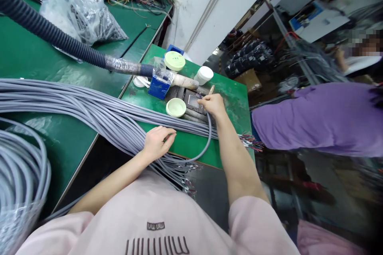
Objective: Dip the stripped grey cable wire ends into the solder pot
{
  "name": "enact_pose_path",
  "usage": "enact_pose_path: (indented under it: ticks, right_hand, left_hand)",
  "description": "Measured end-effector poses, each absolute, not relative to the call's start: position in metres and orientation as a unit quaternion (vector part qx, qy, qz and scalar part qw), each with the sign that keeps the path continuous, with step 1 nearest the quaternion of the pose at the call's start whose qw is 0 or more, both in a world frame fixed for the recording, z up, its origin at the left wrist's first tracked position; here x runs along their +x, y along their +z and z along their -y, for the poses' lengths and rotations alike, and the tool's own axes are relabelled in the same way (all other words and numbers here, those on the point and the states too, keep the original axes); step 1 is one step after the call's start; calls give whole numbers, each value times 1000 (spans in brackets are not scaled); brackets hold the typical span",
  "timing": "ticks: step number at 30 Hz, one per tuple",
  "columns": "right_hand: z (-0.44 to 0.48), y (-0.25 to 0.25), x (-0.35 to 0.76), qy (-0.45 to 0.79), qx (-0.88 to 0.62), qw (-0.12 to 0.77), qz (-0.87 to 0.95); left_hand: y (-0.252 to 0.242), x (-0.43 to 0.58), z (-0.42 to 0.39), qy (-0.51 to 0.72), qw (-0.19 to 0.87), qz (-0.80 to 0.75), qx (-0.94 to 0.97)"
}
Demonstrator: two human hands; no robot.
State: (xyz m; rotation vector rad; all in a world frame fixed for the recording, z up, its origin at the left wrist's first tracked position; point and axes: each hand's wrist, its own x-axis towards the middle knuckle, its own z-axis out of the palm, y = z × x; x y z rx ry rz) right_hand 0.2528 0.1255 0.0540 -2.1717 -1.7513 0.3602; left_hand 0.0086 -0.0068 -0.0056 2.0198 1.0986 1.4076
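- Presently, one grey cable [208, 129] is pinched near its end between the thumb and fingertips of the right hand [213, 104] and held at a small metal fixture [193, 101] on the green bench [233, 99].
- From that hand the cable is looped down past the bench edge.
- The bundle of grey cables [89, 107] is covered by the left hand [157, 142], fingers curled close together; whether a strand is gripped cannot be told.
- A pale green dish [176, 107] is set just beside the fixture, a blue box [159, 86] and a white jar [204, 75] behind it.
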Motion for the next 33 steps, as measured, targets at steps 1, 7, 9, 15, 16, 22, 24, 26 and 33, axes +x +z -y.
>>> enact_pose_path:
  ticks: [1,7,9,15,16,22,24,26,33]
  right_hand:
    - [-127,50,255,121,-768,156,609]
    - [-135,38,263,111,-782,143,597]
    - [-137,37,263,111,-784,139,595]
    - [-139,38,259,114,-787,128,593]
    - [-139,39,258,113,-787,129,593]
    - [-105,73,264,116,-758,212,605]
    - [-70,92,267,150,-744,282,587]
    - [-21,109,274,171,-738,360,544]
    - [167,77,341,168,-870,240,396]
  left_hand:
    - [-6,9,7,508,222,-397,731]
    - [-5,10,7,509,213,-396,734]
    - [-4,10,7,510,210,-394,735]
    - [-4,10,7,511,200,-394,738]
    - [-4,10,7,512,199,-393,737]
    - [-3,10,6,517,206,-392,733]
    - [-3,9,5,515,203,-393,735]
    - [-3,8,5,506,201,-389,743]
    - [7,15,0,357,126,-395,837]
